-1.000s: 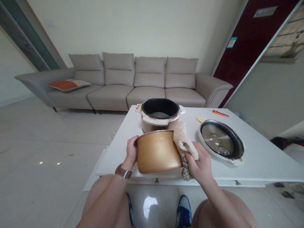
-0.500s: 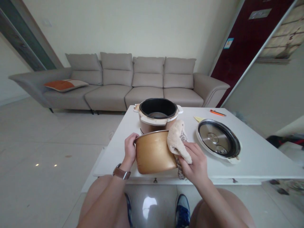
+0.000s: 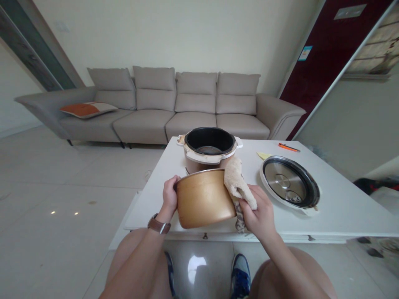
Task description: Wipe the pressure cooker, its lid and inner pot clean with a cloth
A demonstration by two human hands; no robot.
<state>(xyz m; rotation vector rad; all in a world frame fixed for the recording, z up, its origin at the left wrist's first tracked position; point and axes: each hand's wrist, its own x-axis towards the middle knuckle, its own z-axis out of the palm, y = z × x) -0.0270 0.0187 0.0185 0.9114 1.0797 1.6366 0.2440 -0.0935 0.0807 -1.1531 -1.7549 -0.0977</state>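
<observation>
A gold-coloured inner pot (image 3: 204, 199) is held tilted over the near edge of the table. My left hand (image 3: 170, 194) grips its left rim, the fingers partly hidden behind the wall. On the pot's right side, my right hand (image 3: 257, 209) is closed on a beige cloth (image 3: 235, 178), which drapes over the rim and hangs down with a patterned part below. Behind the pot stands the cooker body (image 3: 210, 145), its dark inside exposed. The round cooker lid (image 3: 289, 182) lies to the right, its metal underside facing up.
All this is on a white table (image 3: 149, 207) with small drawer knobs at its front. An orange utility knife (image 3: 288, 147) and a yellow piece (image 3: 263, 155) lie toward the back right. Beyond stands a grey sofa (image 3: 190, 120) with an orange-and-white cushion (image 3: 89, 109).
My right hand and the cloth have shifted slightly right along the pot's side. The pot's tilt is nearly the same, with my left hand still on the rim. The view has moved a little.
</observation>
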